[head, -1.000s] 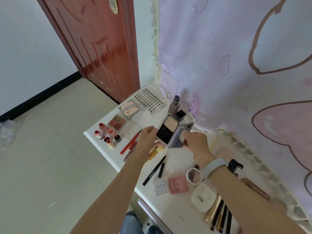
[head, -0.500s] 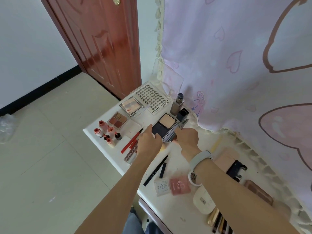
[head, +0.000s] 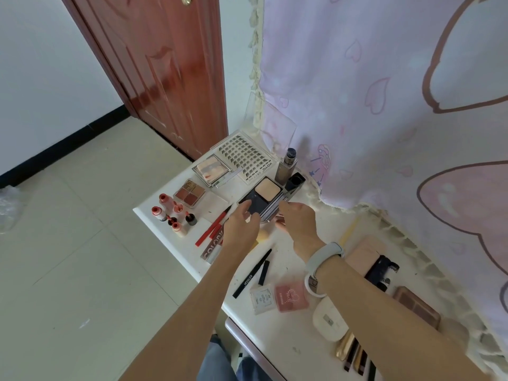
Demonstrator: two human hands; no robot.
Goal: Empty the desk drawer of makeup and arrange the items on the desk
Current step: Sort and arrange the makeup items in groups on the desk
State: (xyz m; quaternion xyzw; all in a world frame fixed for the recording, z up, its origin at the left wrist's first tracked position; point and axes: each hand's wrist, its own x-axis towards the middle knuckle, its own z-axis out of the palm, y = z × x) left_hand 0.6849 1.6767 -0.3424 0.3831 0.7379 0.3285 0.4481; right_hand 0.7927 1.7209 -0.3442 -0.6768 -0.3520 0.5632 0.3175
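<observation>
Over on the left, a white wall with a black skirting strip point(head: 63, 144) meets a floor of pale square tiles point(head: 82, 257), and a glossy reddish-brown panelled door point(head: 165, 64) stands behind the desk's far corner. The white desk top point(head: 288, 350) juts out from under a lilac curtain printed with pink hearts point(head: 371, 92), its fringe trailing along the desk's right edge.

Along the left rim stand small red-capped bottles point(head: 171, 213) in a cluster, with a four-pan eyeshadow quad point(head: 190, 193) just behind them and a clear tray of false lashes point(head: 243, 158) at the back. The open black powder compact with a beige pan point(head: 262, 198) lies flat near the back, beside a tall foundation bottle point(head: 287, 167).

The left hand point(head: 242, 228) hovers with fingers loosely spread, fingertips on the compact's near edge, gripping nothing. The right hand point(head: 298, 225), a pale band on its wrist, is loose and slack against the compact's mirrored lid; whether it pinches the lid, I cannot tell.

Nearer, a black eyeliner pencil point(head: 251, 273) and a pink square compact point(head: 291, 296) lie on the desk, and a rosy palette point(head: 416, 307) lies by the curtain.
</observation>
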